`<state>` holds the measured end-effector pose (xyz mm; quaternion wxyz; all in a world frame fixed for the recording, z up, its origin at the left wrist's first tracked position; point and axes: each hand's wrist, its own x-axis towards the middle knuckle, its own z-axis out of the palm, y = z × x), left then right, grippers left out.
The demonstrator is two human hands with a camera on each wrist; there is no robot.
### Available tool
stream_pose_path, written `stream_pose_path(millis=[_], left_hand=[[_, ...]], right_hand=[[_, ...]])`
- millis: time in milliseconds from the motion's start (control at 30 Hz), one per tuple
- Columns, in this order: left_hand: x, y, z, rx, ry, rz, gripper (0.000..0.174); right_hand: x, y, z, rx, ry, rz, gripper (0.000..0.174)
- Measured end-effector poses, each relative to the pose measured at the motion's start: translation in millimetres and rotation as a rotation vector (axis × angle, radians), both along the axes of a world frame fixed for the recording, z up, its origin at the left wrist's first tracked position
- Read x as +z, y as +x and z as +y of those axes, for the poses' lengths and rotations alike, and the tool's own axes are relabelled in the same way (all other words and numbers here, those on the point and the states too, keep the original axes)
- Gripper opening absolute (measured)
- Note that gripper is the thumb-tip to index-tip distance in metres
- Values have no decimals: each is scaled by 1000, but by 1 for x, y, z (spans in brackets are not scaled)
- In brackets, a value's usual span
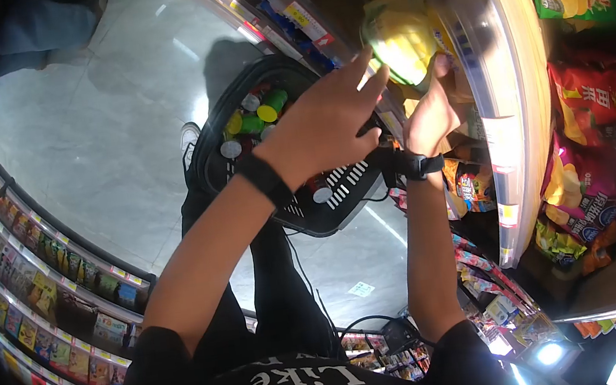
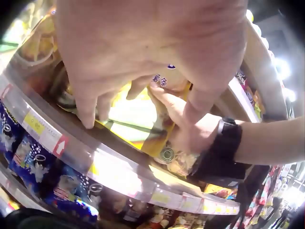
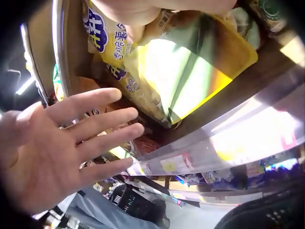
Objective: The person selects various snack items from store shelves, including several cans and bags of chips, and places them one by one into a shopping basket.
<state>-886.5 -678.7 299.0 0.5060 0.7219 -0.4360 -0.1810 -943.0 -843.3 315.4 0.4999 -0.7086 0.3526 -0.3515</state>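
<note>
A yellow package with a glossy, glare-covered front [image 1: 401,39] [image 2: 138,117] [image 3: 178,62] is tilted at the shelf's front edge. My right hand [image 1: 430,112] [image 2: 190,129] [image 3: 162,9] is at its side, one digit lying along its front and the others partly hidden; it appears to grip that edge. In the right wrist view, my left hand [image 3: 71,152] is beside the package, palm showing and fingers spread, holding nothing. From the head view, the left hand [image 1: 322,121] reaches toward the package; in the left wrist view, it [image 2: 152,43] looms over the front.
A black basket [image 1: 207,155] with several cans and tubs is below my left hand. Priced shelf edges [image 1: 501,138] run beside the hands, with red and purple snack bags [image 1: 599,180] to the right. Packed shelves [image 1: 49,278] line the left; a person's legs [image 1: 42,33] are at upper left.
</note>
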Motion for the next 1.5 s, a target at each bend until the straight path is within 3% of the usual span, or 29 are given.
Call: stream_pose_path(millis=[67, 267, 333, 400, 500, 567, 700, 867, 1000, 1100, 1167, 1267, 1300, 1333, 1367, 1433, 1500], left_hand=[[-8, 6, -4, -59, 100, -54, 80], [-20, 7, -11, -93, 122, -35, 82], [-28, 12, -13, -102, 120, -42, 81], [-36, 16, -19, -121, 147, -69, 81], [-33, 24, -28, -121, 161, 58, 79], [-36, 26, -30, -103, 140, 85, 76], [-39, 28, -33, -120, 111, 65, 68], [-36, 23, -20, -96, 108, 167, 63], [-47, 5, 8, -23, 64, 183, 54], [-59, -13, 47, -24, 135, 452, 41], [-78, -27, 81, -33, 309, 580, 31], [-117, -54, 146, -36, 542, 412, 29], [-122, -60, 166, -46, 618, 383, 28], [-124, -65, 182, -42, 675, 400, 28], [-127, -70, 198, -40, 731, 417, 28], [-130, -78, 219, -23, 832, 458, 29], [-133, -84, 232, 9, 919, 503, 29]], right_hand=[[-8, 1, -6, 2, -177, 61, 27], [-54, -2, -25, 84, -119, 152, 25], [-47, 9, -19, 91, -105, 196, 23], [-67, 6, -31, 124, -53, -22, 25], [-80, -8, -44, 84, 10, -48, 29], [-59, -6, -28, 54, -185, 163, 30], [-48, 4, -21, -22, -149, 59, 34], [-73, 5, -21, -72, -149, 50, 36], [-68, 16, -10, -12, -83, 51, 35], [-54, 11, -7, 68, -41, 166, 38], [-45, 7, -8, 127, 23, 160, 34], [-42, 1, 2, 104, 22, 43, 25], [-52, -8, 7, 2, -63, 35, 24], [-59, -16, 13, -104, -145, 33, 28], [-58, -29, 16, -40, -132, 107, 44], [-70, -55, 36, -86, -176, 182, 35], [-98, -95, 58, 47, -121, 341, 23]])
